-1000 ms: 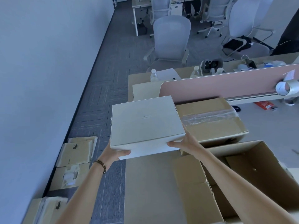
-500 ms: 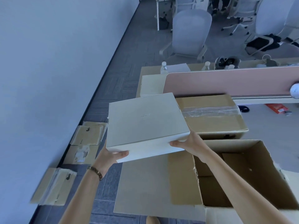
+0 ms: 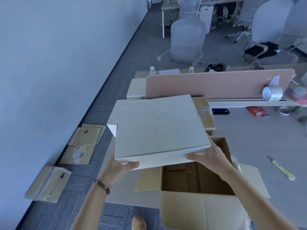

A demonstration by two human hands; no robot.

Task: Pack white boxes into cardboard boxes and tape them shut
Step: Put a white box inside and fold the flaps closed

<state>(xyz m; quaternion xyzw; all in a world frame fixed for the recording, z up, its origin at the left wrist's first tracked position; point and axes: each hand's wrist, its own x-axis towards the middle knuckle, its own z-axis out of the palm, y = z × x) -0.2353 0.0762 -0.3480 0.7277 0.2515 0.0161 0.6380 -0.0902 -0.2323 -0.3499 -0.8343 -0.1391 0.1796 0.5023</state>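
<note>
White box (image 3: 159, 128), both hands' grip clamped on its near corners, now farther right, above the open cardboard box (image 3: 199, 201).

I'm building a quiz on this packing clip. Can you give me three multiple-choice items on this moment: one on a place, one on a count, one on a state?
1. Where is the roll of tape?
A. inside the open cardboard box
B. on the ledge below the pink divider
C. on the floor by the wall

2. How many hands hold the white box?
A. none
B. one
C. two

3. What state is the open cardboard box nearest the person in?
A. flaps open, top unsealed
B. taped shut
C. folded flat

Answers:
1 B: the roll rests at the foot of the pink divider.
2 C: the left hand and right hand each grip a near corner.
3 A: its brown inside shows and no tape crosses the top.
</note>
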